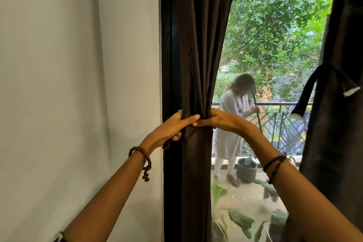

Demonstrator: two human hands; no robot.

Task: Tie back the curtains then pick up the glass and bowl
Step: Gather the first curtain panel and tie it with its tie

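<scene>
Dark brown fabric curtain (196, 65) gathered beside grey wall (78, 84), left hand (172, 127) and right hand (214, 121) fingers curled round it, second tied dark curtain (337, 133) right of it

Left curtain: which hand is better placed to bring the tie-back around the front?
Left, probably. The left hand grips the bunched left curtain with a dark strip, seemingly the tie-back, hanging below it. The right hand only clasps the fabric.
</scene>
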